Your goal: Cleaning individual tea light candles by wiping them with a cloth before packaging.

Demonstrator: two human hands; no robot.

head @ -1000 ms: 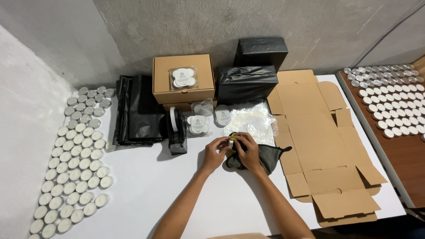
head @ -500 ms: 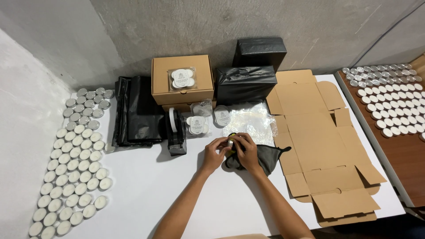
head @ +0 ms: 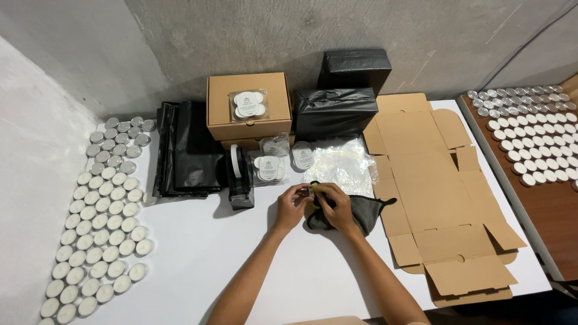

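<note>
Nothing much has moved: both hands stay together over the worktop (head: 241, 265). Left hand (head: 293, 206) and right hand (head: 333, 204) pinch one small candle (head: 312, 191) between them, keeping it steady, with a grey cloth (head: 361, 212) under the right hand.

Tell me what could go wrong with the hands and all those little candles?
The left hand and right hand pinch a small object above the grey cloth; it might slip out. The black tape dispenser sits close to the left hand, so a bump could shift it towards the rows of white tealight candles.
</note>
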